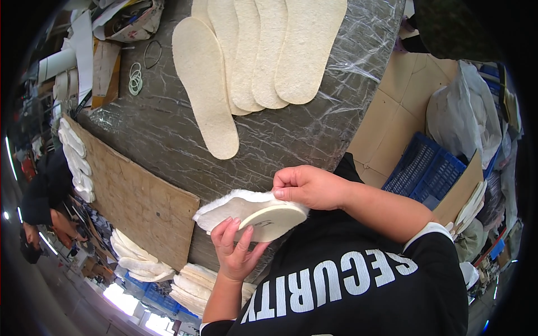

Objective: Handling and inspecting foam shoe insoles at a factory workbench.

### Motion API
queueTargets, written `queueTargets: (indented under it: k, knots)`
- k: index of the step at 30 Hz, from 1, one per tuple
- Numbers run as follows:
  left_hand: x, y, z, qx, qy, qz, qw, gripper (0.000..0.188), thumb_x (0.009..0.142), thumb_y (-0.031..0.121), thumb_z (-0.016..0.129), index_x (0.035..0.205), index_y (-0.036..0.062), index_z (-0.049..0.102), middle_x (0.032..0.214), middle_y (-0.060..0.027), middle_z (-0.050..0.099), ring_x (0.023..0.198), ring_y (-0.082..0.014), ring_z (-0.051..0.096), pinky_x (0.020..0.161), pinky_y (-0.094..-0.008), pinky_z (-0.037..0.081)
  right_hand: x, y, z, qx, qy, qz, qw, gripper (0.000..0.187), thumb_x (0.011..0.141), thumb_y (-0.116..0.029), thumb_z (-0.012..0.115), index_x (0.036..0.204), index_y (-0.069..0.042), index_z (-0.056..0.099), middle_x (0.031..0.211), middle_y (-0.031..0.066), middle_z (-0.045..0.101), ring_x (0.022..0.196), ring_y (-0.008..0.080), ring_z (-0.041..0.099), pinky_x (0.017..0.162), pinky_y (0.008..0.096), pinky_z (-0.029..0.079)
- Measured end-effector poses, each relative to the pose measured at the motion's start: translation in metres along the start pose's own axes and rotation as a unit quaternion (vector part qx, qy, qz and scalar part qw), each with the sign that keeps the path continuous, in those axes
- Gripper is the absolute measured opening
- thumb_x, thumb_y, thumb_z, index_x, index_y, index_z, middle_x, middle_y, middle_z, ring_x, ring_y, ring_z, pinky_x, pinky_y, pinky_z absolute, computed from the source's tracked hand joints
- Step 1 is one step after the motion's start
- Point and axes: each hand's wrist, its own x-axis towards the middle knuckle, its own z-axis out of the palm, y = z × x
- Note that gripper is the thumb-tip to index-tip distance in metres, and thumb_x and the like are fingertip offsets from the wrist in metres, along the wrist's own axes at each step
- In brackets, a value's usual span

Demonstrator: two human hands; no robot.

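Near the table's front edge I hold a fluffy white insole (pixel 235 204) together with a smoother cream layer (pixel 274 221) that bears a dark mark. My left hand (pixel 238 252) grips the layers from the near side, fingers laid over the cream face. At the far right rim, my right hand (pixel 302 186) pinches the fluffy edge between thumb and curled fingers. Beyond my hands, several flat cream insoles (pixel 305 50) lie fanned and overlapping. The frontmost insole (pixel 204 84) slants toward me.
A worn brown board (pixel 140 190) covers the table's left side, with stacked white insoles (pixel 140 257) beside it. Rubber bands (pixel 135 79) lie at the far left. Blue crates (pixel 420 168) and a plastic bag (pixel 465 112) stand at right. Another person's hand (pixel 64 224) shows at left.
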Motion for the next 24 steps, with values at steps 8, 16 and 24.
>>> queueTargets:
  k: [8,16,24]
  knots:
    - [0.004,-0.001,0.002,0.000,0.009,0.009,1.000,0.064,0.061,0.015,0.088,0.119,0.0141,0.061,0.133,-0.0072,0.049,0.115,-0.0347,0.048,0.091,-0.0448,0.045,-0.004,0.014,0.003,0.063,0.037,-0.018,0.997,0.023,0.100,-0.023,0.052,0.086,-0.004,0.056,0.077,-0.0017,0.057,0.074,0.0057,0.049,0.068,0.0267,0.045]
    - [0.007,0.002,0.000,0.022,0.008,0.020,1.000,0.060,0.062,0.016,0.088,0.117,0.0159,0.064,0.133,-0.0048,0.050,0.115,-0.0338,0.048,0.089,-0.0444,0.044,-0.011,0.007,0.002,0.036,0.038,-0.041,0.998,0.023,0.098,-0.025,0.055,0.092,-0.004,0.058,0.081,0.0025,0.062,0.077,0.0089,0.054,0.071,0.0277,0.047]
    - [0.031,0.014,-0.010,0.030,-0.058,0.026,0.998,0.064,0.068,0.037,0.081,0.123,0.0131,0.061,0.128,-0.0081,0.055,0.105,-0.0299,0.053,0.085,-0.0393,0.046,-0.034,-0.013,-0.002,-0.139,0.026,-0.042,0.989,0.054,0.073,-0.017,0.081,0.118,-0.003,0.054,0.106,0.0137,0.066,0.097,0.0246,0.065,0.085,0.0338,0.050]
